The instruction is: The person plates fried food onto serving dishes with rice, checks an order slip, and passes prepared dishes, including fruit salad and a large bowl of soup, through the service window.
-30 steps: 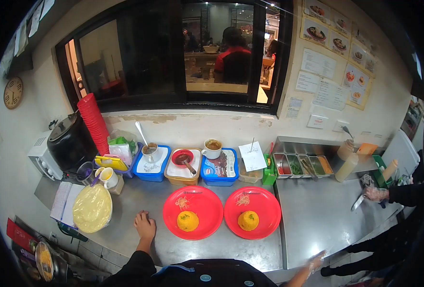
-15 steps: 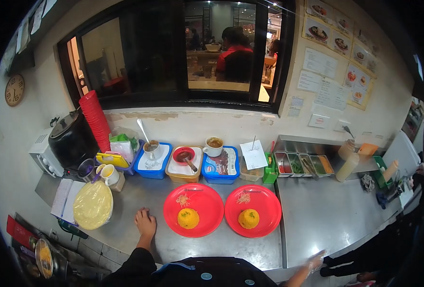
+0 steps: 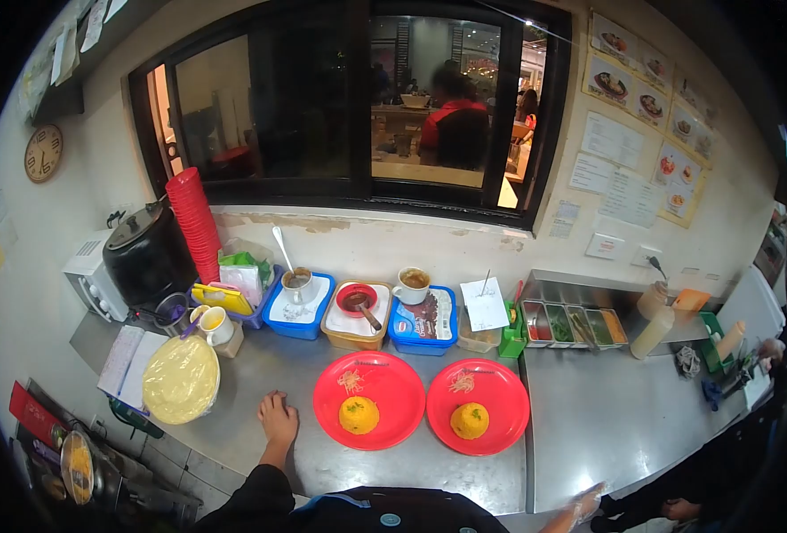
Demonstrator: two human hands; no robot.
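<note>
My left hand (image 3: 277, 419) rests on the steel counter (image 3: 322, 475), fingers loosely spread and holding nothing. To its right lie two red plates, a left plate (image 3: 402, 426) and a right plate (image 3: 504, 431). Each bears a dome of yellow rice, the left dome (image 3: 359, 415) and the right dome (image 3: 470, 420), with green bits on top and pale shreds behind. At the counter's front edge is my right hand (image 3: 582, 508), low in the view, in what looks like a clear plastic glove. Its fingers appear stretched out, with nothing visible in them.
A plastic-wrapped yellow round (image 3: 180, 377) sits at left, near a mug (image 3: 216, 325). Tubs, including a blue one (image 3: 423, 322), line the wall with cups on top. Metal topping trays (image 3: 575, 327) and a squeeze bottle (image 3: 653, 332) stand right. Another person's hand (image 3: 680, 510) shows at lower right.
The view has shifted slightly, so the counter and plates appear a little farther right and lower. Both hands keep about the same place on the counter.
</note>
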